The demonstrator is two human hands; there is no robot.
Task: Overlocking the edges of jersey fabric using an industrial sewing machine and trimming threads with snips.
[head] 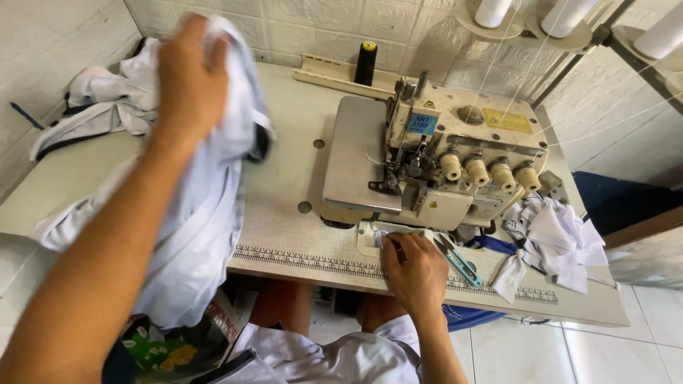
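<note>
Head view: left hand [191, 75] clamps a white garment [203, 213] lifted above the tabletop [284, 178]; right hand [415, 270] pinches a small cloth piece [380, 238] beside the sewing machine [441, 160]. Trailing fabric might snag the snips [459, 263] nearby.

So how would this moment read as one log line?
left hand: lifting white garment | right hand: on small cloth piece by overlock machine

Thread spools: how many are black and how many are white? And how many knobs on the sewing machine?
Black thread spool: 1
White thread spools: 3
Cream knobs on the sewing machine: 4
Total: 8
</note>
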